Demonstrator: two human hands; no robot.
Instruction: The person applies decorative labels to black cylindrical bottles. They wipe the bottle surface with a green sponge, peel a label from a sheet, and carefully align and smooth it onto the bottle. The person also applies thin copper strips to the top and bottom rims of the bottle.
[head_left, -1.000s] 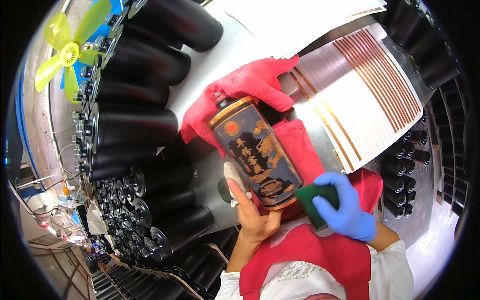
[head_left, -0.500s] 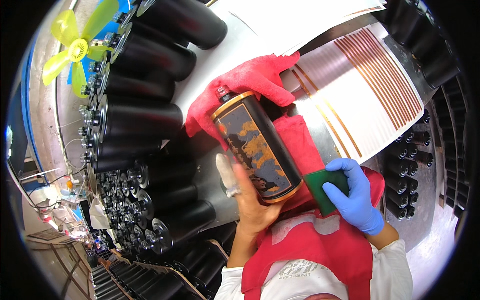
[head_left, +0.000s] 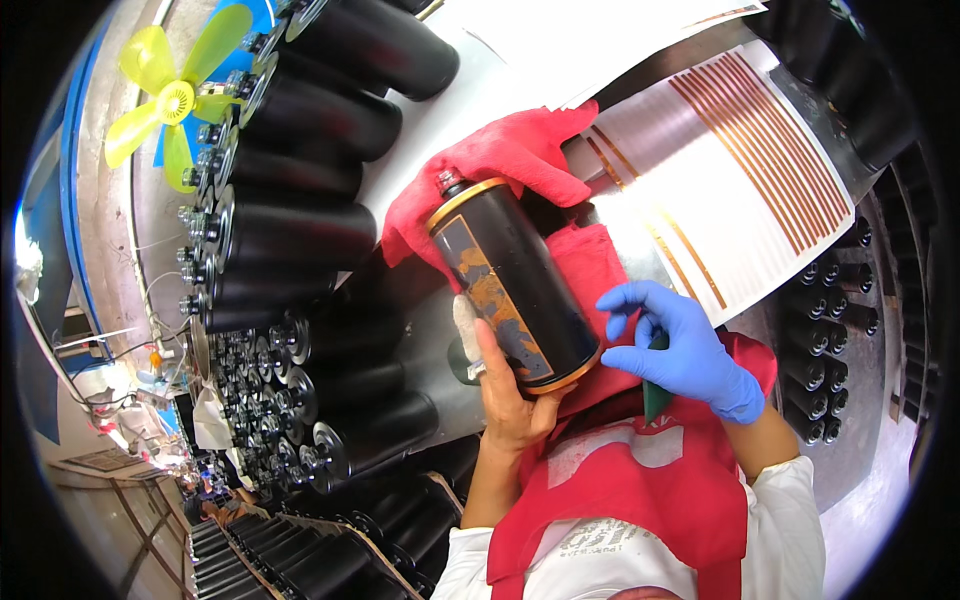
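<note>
A black bottle (head_left: 540,285) with gold rims, a patterned grey and gold side panel and a clear glass-like neck lies slantwise on red cloth (head_left: 500,145). My left hand (head_left: 515,410) grips its near end from the left, one finger wrapped in a whitish cover. My right hand (head_left: 690,345), in a blue glove, is just right of the bottle's base, thumb and forefinger apart. A flat green scraper-like piece (head_left: 655,402) sticks out below that glove, held against the palm by the curled fingers. Most of it is hidden.
A white sheet (head_left: 735,240) with gold-brown strips lies on the metal table at the right. Black bottles (head_left: 295,235) are stacked at the left, and more (head_left: 810,375) stand at the right. A yellow-green fan (head_left: 175,102) is at the upper left.
The bottle has rolled leftward, so its patterned panel shows narrower and more plain black is visible. My right hand has turned, its thumb and forefinger moving toward the bottle, and the green piece has swung edge-on.
</note>
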